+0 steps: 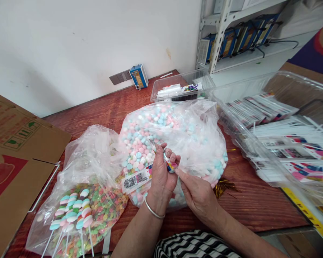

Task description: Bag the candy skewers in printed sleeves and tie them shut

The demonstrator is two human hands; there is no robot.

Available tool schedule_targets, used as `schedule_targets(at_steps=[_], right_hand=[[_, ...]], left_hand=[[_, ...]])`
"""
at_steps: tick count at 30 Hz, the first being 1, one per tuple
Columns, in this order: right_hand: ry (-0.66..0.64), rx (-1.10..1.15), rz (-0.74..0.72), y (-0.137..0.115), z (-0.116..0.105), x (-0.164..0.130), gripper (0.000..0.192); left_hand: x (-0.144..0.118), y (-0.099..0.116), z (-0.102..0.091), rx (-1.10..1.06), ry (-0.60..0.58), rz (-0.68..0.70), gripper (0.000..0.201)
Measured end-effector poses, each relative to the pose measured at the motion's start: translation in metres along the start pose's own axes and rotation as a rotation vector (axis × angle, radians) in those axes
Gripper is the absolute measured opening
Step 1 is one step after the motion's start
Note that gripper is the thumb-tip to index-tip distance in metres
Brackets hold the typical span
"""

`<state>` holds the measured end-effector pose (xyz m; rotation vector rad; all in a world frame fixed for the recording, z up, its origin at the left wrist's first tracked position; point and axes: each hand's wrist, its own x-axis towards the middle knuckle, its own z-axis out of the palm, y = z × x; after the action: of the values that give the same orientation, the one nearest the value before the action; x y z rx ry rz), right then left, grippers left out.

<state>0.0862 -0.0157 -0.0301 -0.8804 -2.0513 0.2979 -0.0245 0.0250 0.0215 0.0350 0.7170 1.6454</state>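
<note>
Pastel pellets are filling the big bag (pixel 174 143) | left hand (pixel 161 172) is gripping a printed sleeve (pixel 169 164) just in front of that bag | right hand (pixel 197 193) is pinching its end | finished lollipops (pixel 72 211) are lying left of the bag | stacked sleeves (pixel 280 139) are waiting to its right

place: small packing workroom | bench: red-brown wooden bench (pixel 102 111) against a bare white wall | stock: bulk bags of pastel candy (pixel 188 136), clear bins of printed sleeves (pixel 285 143) | storage: metal shelving (pixel 220 32), flattened cardboard carton (pixel 13 150)
</note>
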Motion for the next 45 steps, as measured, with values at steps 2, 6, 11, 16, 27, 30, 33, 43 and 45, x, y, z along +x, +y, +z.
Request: schedule_targets(at_steps=[2, 6, 11, 16, 27, 30, 33, 43, 45], right_hand=[[-0.045, 0.047, 0.041, 0.000, -0.001, 0.001, 0.043], [-0.093, 0.148, 0.159, 0.000, 0.000, 0.001, 0.050], [-0.032, 0.167, 0.223, 0.002, 0.003, -0.003, 0.044], [0.027, 0.025, 0.205, 0.001, -0.001, -0.006, 0.025], [0.011, 0.095, 0.139, -0.002, -0.003, -0.005, 0.035], [0.003, -0.049, -0.001, 0.002, -0.001, -0.005, 0.041], [-0.017, -0.074, -0.008, 0.003, 0.000, -0.004, 0.042], [-0.103, 0.906, 0.710, -0.001, 0.002, 0.002, 0.042], [-0.111, 0.880, 0.714, -0.001, 0.001, 0.002, 0.040]], left_hand=[[-0.003, -0.005, 0.000, 0.034, 0.040, -0.001, 0.023], [-0.008, -0.014, -0.002, 0.072, 0.045, -0.028, 0.023], [-0.007, -0.012, -0.006, 0.051, 0.010, -0.056, 0.023], [-0.002, 0.002, -0.003, 0.039, -0.035, -0.004, 0.023], [0.009, 0.007, -0.006, -0.055, -0.062, -0.069, 0.013], [0.006, 0.006, -0.003, -0.074, -0.002, -0.116, 0.019], [0.001, 0.004, 0.000, -0.028, 0.050, -0.115, 0.019], [-0.001, -0.003, -0.008, 0.014, -0.184, -0.054, 0.022], [0.003, -0.003, -0.010, -0.012, -0.138, -0.063, 0.018]])
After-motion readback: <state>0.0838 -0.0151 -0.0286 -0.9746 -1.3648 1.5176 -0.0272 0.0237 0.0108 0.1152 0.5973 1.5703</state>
